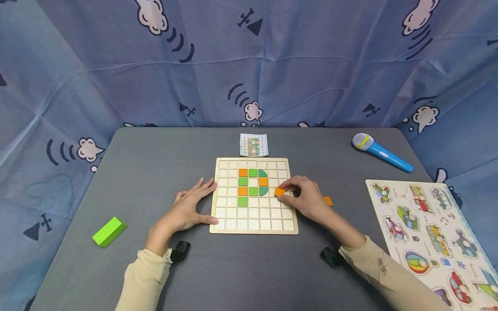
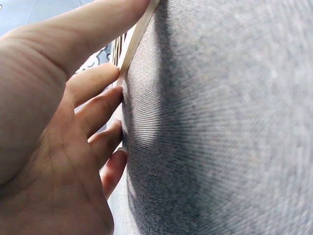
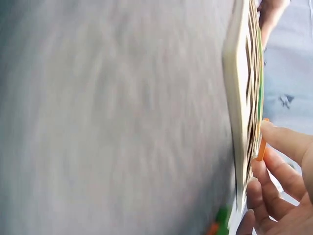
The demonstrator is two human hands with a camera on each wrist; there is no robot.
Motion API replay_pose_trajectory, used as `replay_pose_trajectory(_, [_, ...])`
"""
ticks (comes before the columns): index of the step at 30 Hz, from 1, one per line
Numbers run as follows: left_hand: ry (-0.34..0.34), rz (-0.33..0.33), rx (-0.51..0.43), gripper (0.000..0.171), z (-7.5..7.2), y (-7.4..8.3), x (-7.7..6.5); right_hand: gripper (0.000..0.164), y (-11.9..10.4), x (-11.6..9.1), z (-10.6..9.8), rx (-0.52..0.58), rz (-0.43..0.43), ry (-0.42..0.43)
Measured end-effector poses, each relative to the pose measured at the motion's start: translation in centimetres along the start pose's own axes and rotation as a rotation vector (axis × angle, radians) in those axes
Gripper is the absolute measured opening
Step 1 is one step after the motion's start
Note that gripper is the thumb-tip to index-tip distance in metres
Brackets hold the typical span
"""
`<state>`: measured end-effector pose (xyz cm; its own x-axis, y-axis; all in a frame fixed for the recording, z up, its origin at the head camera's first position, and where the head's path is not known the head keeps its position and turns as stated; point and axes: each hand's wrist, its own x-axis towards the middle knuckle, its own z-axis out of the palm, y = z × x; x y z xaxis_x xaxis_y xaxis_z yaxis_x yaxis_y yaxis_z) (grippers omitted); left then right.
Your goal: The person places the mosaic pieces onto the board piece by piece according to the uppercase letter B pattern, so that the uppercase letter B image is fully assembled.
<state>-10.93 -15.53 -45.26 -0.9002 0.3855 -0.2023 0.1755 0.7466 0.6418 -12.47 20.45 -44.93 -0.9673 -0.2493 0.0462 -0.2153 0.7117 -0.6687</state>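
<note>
1. Head view: A right hand pinches an orange tile over the right side of a grid board on the tabletop. Nine coloured pieces lie placed; judging by the pattern card at the far side, the lower part remains.
2. Left wrist view: The left hand, fingers extended, rests against the board's left edge, grasping nothing.
3. Right wrist view: Thumb and fingers grip the tile edge-on; whether it touches the board cannot be told.
</note>
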Motion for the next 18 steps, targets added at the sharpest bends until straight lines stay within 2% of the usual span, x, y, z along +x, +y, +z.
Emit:
replay_pose_trajectory(6, [0.004, 0.001, -0.006, 0.106, 0.0, 0.0, 0.0, 0.024, -1.7, 0.1, 1.4, 0.032, -0.049, -0.041])
replay_pose_trajectory(14, [0.003, 0.001, -0.002, 0.106, 0.1, 0.0, 0.0, 0.026, -3.2, 0.5, 2.6, 0.003, -0.106, -0.077])
replay_pose_trajectory(18, [0.003, 0.002, -0.005, 0.106, 0.1, 0.0, 0.0, 0.026, -3.8, 0.7, 3.1, -0.006, -0.108, -0.101])
